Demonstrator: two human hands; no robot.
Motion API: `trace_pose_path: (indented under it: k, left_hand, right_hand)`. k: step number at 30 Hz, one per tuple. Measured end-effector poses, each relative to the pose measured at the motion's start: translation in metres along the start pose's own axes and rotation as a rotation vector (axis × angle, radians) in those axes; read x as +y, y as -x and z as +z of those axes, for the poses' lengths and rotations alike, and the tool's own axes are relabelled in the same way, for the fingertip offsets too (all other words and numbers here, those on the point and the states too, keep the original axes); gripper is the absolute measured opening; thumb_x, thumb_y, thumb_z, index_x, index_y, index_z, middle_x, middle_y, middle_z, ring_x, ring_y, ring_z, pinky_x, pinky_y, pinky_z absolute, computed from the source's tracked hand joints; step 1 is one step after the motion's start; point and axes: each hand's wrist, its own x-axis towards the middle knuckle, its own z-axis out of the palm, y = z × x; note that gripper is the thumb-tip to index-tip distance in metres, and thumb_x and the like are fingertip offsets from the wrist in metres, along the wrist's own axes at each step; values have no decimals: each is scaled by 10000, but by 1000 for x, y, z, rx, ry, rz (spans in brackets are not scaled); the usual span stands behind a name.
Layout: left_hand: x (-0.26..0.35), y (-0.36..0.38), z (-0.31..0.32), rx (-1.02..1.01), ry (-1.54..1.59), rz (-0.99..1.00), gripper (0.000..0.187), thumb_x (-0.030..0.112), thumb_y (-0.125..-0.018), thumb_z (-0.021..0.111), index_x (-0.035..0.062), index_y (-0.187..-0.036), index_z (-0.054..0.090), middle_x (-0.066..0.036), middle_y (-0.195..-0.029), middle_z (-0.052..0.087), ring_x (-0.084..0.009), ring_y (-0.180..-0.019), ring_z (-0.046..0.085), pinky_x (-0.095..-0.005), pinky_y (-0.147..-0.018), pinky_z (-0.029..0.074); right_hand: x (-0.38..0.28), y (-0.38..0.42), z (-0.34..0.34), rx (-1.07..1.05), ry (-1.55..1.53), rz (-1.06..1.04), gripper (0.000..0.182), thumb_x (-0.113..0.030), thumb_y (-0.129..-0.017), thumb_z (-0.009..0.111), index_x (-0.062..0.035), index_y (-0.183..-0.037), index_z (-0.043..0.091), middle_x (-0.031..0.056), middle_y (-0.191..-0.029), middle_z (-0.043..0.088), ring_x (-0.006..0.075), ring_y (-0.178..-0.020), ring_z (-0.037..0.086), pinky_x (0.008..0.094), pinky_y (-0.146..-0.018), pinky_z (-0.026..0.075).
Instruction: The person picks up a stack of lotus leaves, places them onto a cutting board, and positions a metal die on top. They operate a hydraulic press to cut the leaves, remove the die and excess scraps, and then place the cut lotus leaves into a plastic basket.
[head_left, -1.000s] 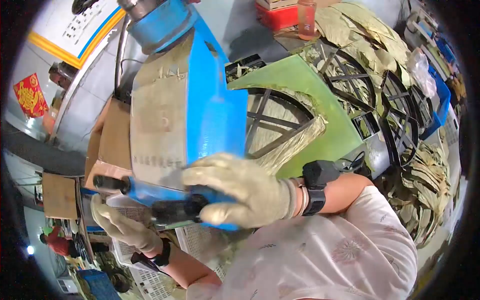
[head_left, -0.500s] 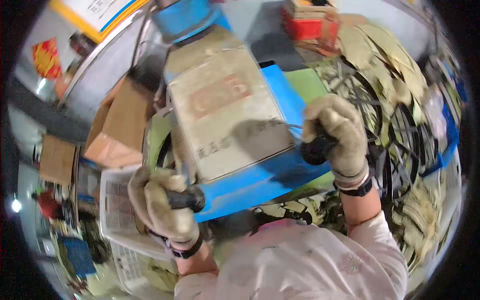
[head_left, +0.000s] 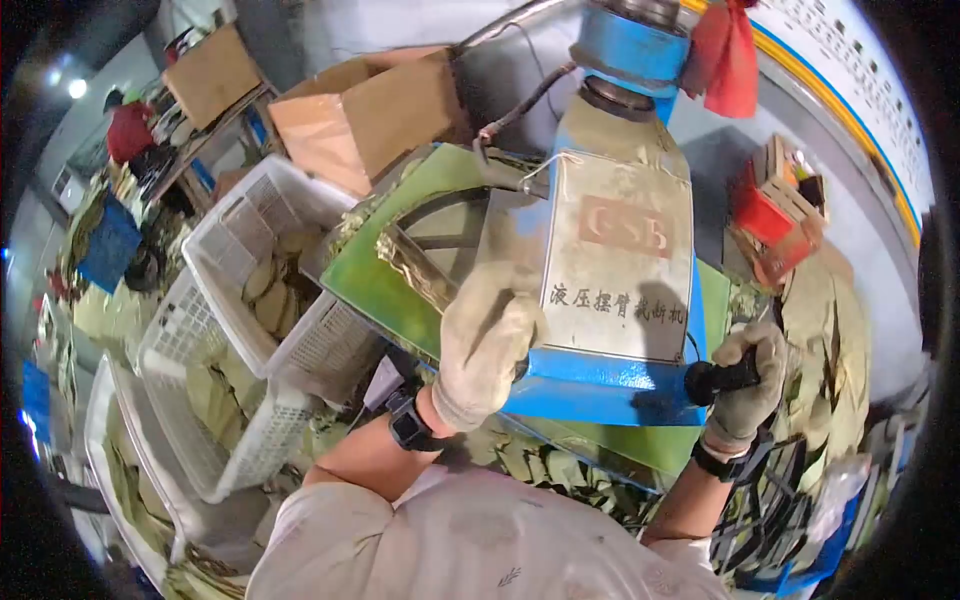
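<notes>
The swing arm (head_left: 620, 270) of a blue hydraulic cutting press, with a white "GSB" plate on top, stands in front of me over a green cutting board (head_left: 360, 280). My right hand (head_left: 755, 385), in a pale work glove, is closed round the black handle (head_left: 715, 380) at the arm's right front corner. At the left front corner, my gloved left hand (head_left: 485, 345) has curled fingers around the other handle, which the glove mostly hides. Left of the arm, a dark curved strip (head_left: 440, 205) and ragged pale sheet material (head_left: 415, 270) lie on the board.
White plastic baskets (head_left: 225, 240) with cut pieces stand at the left. Behind them are an open cardboard box (head_left: 385, 115) and, farther off, a person in red (head_left: 130, 130). A red box (head_left: 765, 205), stacked pale sheets (head_left: 825, 340) and dark strips (head_left: 790, 500) are at the right.
The press arm has swung right relative to the board, with both hands staying at its handles. My view has turned left, showing more of the baskets and the board's left side.
</notes>
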Motion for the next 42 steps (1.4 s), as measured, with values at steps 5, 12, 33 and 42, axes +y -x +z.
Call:
trace_pose_path:
  k: [5,12,33,42]
  left_hand:
    - [-18,3,3,-2,79,15,342,288,-1031,530,-14,-1188,565,-46,-784,637,-91,-651,516,-257,-617,420]
    - [-20,0,-8,-62,116,35,290,221,-983,638,-2,-1165,602,-21,-856,620,-86,-713,564,-262,-644,471]
    - [-167,-256,-282,296,-211,349,267,192,-1007,555,-40,-1020,686,-145,-1053,635,-230,-961,611,-323,-765,540]
    - [-181,-276,-289,179,-275,275,321,218,-1030,460,-57,-1036,626,-174,-1087,589,-250,-791,625,-357,-747,534]
  right_hand:
    - [14,1,-16,-60,-75,23,379,-375,-1056,486,-14,-1035,602,54,-798,573,136,-639,543,265,-571,433]
    - [6,1,-5,-56,-186,91,366,-378,-1074,475,-41,-1025,609,44,-760,558,132,-648,504,267,-590,404]
    - [28,40,343,-536,-354,284,370,-309,-1098,459,25,-1123,617,72,-908,630,117,-817,580,272,-687,459]
    - [55,41,381,-509,-466,245,380,-329,-1112,446,12,-1099,613,41,-946,575,101,-818,559,262,-680,446]
